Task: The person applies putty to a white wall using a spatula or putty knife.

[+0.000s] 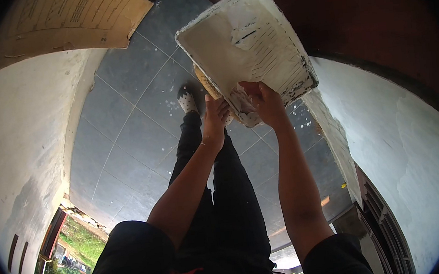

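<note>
A paint tray (255,43), ridged and coated in whitish paint with dark chipped rims, slants across the upper middle of the view. My left hand (214,117) is at its lower left edge, fingers curled against the rim and thumb pointing up. Over the tray's near corner is my right hand (264,101), its fingers bent inward and closed above the paint. What they pinch, if anything, I cannot tell. Pale, pinkish smears (242,102) show beside these fingers. A yellowish ribbed thing (205,81) sticks out from behind the tray's left side, partly hidden.
Grey floor tiles (121,104) with white paint spots lie below, under my spotted shoe (186,99). A cardboard sheet (71,22) is at the upper left. Pale walls (24,134) stand on both sides. A dark red surface (345,14) spreads behind the tray.
</note>
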Tool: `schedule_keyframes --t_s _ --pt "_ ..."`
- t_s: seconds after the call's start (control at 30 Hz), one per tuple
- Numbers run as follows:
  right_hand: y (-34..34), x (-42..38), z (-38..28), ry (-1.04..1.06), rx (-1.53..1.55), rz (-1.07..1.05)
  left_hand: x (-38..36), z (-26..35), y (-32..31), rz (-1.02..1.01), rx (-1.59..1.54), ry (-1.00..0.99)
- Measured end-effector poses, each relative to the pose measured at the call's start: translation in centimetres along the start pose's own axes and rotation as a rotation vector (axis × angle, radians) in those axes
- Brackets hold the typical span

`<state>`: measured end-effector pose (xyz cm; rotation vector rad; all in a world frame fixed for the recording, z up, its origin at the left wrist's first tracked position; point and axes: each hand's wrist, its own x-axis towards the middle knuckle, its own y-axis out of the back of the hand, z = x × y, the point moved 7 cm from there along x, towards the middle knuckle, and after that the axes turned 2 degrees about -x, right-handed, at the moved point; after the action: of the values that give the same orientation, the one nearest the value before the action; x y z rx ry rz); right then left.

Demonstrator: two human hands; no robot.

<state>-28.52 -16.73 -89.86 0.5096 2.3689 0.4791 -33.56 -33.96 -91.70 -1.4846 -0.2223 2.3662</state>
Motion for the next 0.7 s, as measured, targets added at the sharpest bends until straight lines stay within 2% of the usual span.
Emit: schedule_keyframes --t_s 0.13,0.23,0.33,0.4,0.53,0.63,0.7 --pt "0.3 0.5 0.0 0.015 0.07 -0.013 0.3 -0.1 0.4 -0.004 0.009 0.001" --pt "-0.2 0.9 1.1 -0.062 0.026 -0.08 0.4 -0.1 0.5 -0.012 0.019 -0.003" --pt "0.3 0.4 -1.0 -0.044 0.122 -0.115 0.3 -0.1 0.5 -0.018 0.031 -0.004" --pt "0.4 0.0 -1.0 -0.102 0.121 -0.108 0.2 0.0 0.5 -0.02 0.04 -0.003" --pt "0.6 -0.2 -1.2 -0.043 0.129 -0.088 0.3 -0.3 0.7 -0.032 0.035 0.022" --pt "0.6 -0.2 -0.9 -0.064 0.052 -0.136 -0.1 -0.5 0.6 -0.049 0.037 0.032" --pt "0.1 -0.2 0.7 -0.164 -0.072 -0.173 -0.1 -0.4 0.6 -0.048 0.036 0.037"
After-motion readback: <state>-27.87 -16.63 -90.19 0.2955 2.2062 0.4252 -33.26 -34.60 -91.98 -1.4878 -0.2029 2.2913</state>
